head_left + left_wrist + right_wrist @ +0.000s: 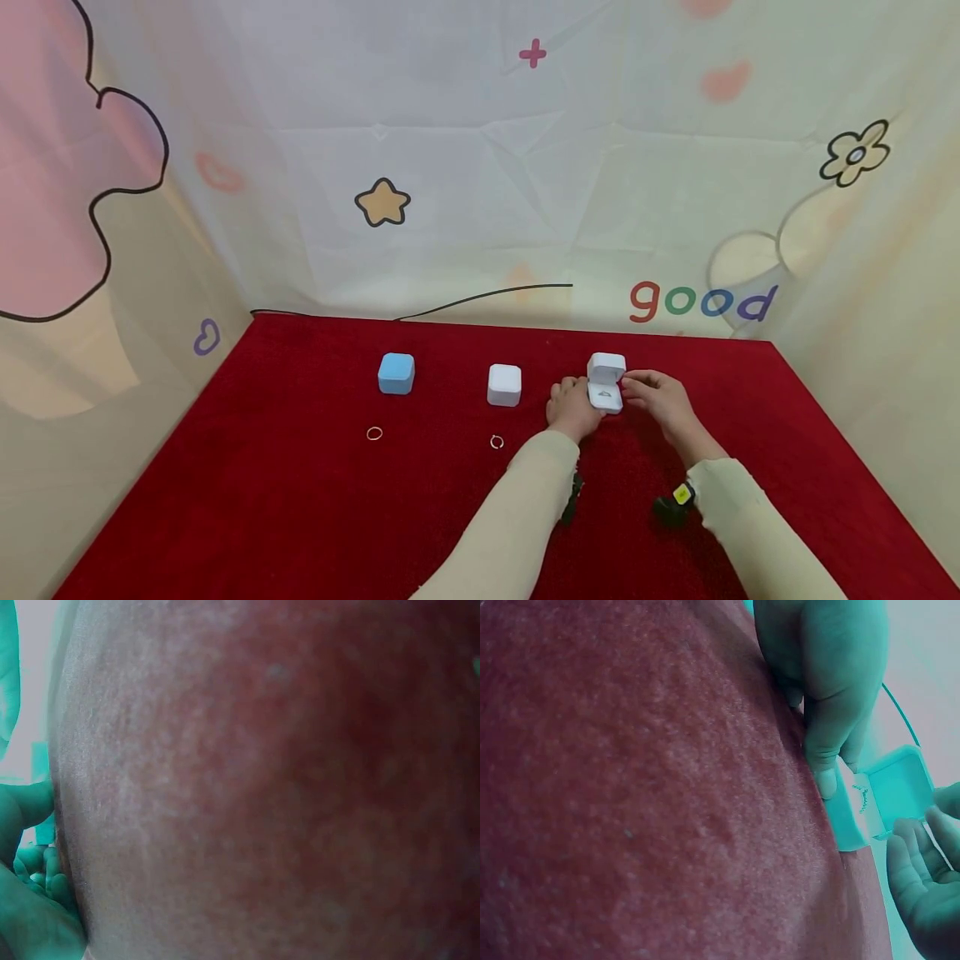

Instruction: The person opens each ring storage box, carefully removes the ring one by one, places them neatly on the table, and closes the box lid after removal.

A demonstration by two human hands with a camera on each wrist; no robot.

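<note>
A white ring box (605, 396) stands with its lid raised on the red cloth, toward the right. In its cushion sits a ring (864, 799) with a row of small stones. My left hand (573, 408) grips the base of the box from the left, the thumb against its front in the right wrist view. On the other side is my right hand (666, 405), its loosely bent fingertips right at the edge of the lid (904, 787). The left wrist view is mostly red cloth, with part of a hand (30, 900) at its left edge.
A closed white ring box (504, 385) stands left of the hands, and a closed blue ring box (396, 373) farther left. In front of them lie a silver-looking ring (497, 442) and a thin gold-looking ring (374, 433). A printed curtain (465, 208) hangs behind the red-covered table (300, 508).
</note>
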